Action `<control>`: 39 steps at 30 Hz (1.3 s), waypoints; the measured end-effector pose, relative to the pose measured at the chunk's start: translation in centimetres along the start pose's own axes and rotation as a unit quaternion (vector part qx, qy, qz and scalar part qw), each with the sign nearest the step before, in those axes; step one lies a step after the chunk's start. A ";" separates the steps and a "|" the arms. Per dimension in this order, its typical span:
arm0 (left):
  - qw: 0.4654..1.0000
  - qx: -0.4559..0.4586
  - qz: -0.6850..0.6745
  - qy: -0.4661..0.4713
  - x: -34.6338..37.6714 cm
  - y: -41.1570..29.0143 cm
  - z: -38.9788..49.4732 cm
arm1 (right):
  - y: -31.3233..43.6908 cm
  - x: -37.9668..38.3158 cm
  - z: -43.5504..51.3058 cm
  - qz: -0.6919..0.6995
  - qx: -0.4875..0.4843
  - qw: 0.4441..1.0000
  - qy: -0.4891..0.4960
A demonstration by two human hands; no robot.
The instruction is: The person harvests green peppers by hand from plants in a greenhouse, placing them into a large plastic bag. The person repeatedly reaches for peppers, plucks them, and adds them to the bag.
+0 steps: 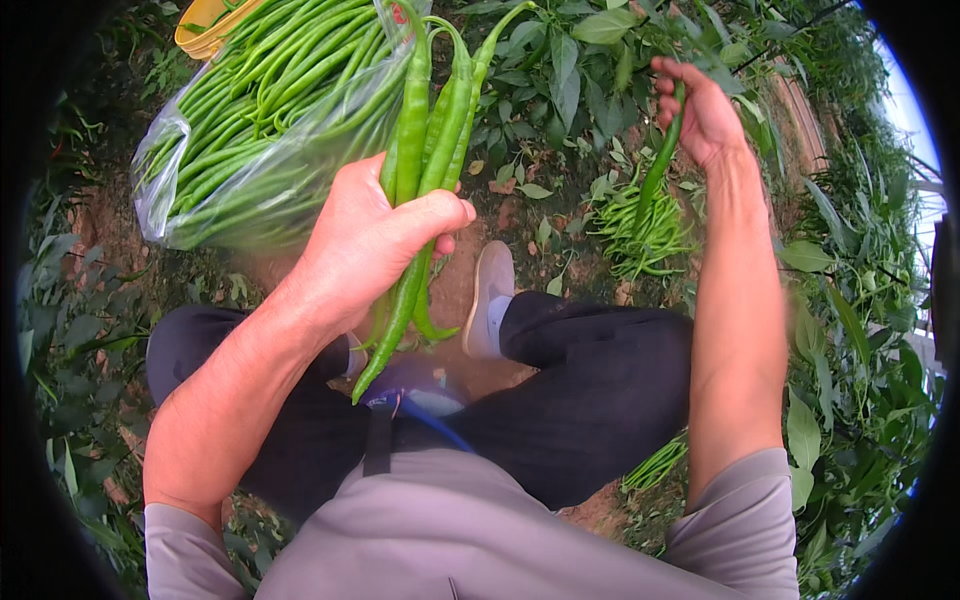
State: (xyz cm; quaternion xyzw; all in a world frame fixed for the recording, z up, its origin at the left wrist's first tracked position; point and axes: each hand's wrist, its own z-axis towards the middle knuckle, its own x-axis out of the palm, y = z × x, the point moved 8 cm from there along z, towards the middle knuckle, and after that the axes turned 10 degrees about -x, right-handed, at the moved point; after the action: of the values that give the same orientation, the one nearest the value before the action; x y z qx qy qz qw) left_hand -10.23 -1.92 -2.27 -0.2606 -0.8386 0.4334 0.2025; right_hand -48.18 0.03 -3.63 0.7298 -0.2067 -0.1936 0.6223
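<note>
My left hand [375, 232] is closed around a small bunch of long green chili peppers [442, 142]. Their curved stems point away from me, and the tips hang down below my fist. Up at the right, among the leaves, my right hand [697, 112] grips one darker green chili pepper [660, 166] near its upper end. That pepper's stem is hidden by my fingers, so I cannot tell whether it is still attached to the plant. To the left of the bunch lies a clear plastic bag [247, 202] packed with long green peppers [292, 75].
A yellow container [199, 34] sits behind the bag. Loose piles of green peppers lie on the soil below my right hand [645, 229] and beside my knee [656, 461]. Leafy pepper plants [562, 60] rise ahead and on both sides. My shoe [491, 289] rests on bare soil.
</note>
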 end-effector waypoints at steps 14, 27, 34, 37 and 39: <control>0.998 -0.052 -0.019 -0.028 -3.8 0.3 1.2 | -15.0 -6.0 9.0 -0.446 0.064 0.893 -0.026; 0.998 -0.031 -0.043 -0.033 -5.3 -0.2 1.1 | -11.2 -2.2 7.3 -0.083 0.061 0.993 -0.048; 0.998 -0.022 -0.052 -0.016 -5.2 -0.4 0.7 | -7.8 -2.6 4.7 -0.151 0.050 0.984 -0.081; 0.999 -0.011 -0.049 -0.016 -5.2 -0.5 0.4 | -7.4 -2.7 3.9 -0.108 0.046 0.983 -0.141; 0.998 -0.008 -0.052 -0.017 -5.3 -0.6 0.2 | -7.5 -2.8 3.0 -0.105 0.065 0.980 -0.158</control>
State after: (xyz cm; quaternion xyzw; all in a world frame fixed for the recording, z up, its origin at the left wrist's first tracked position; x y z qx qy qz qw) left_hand -6.36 -5.54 -2.50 -0.2106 -0.8577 0.4201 0.2084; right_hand -51.69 0.13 -11.40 0.7465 -0.2372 -0.3570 0.5090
